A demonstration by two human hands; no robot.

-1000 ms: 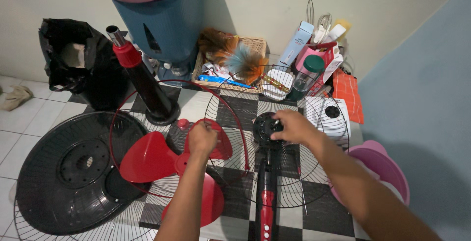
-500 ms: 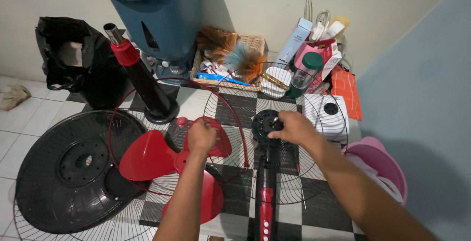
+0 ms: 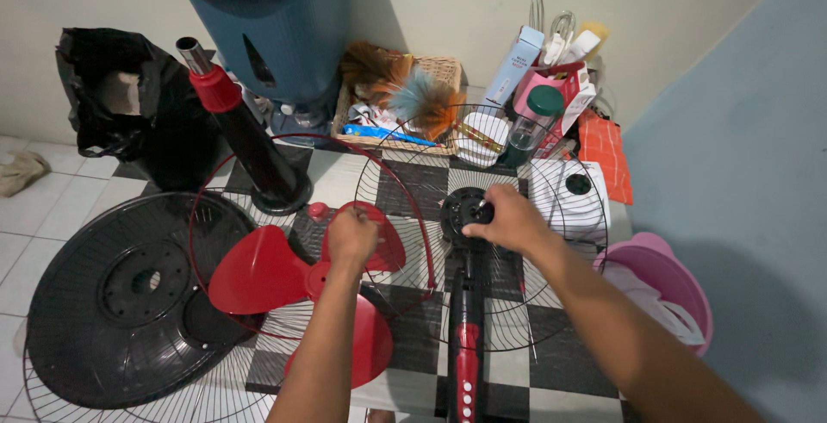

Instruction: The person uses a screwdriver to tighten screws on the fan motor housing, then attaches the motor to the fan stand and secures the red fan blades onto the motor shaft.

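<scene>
Both forearms reach forward over the checkered mat. The left hand (image 3: 351, 238) is curled on the red fan blade (image 3: 258, 272) — knuckles up. The right hand (image 3: 508, 220), just beside it, pinches the black motor hub (image 3: 461, 209) within the wire fan guard (image 3: 551, 302).

A single head-worn camera looks steeply down and forward over the person's own forearms, close enough that both arms enter from the bottom edge. It faces a room corner, where the pale wall (image 3: 448, 9) crosses the top of the frame and the tiled floor (image 3: 34, 225) fills the left side. No second view overlaps it.
</scene>
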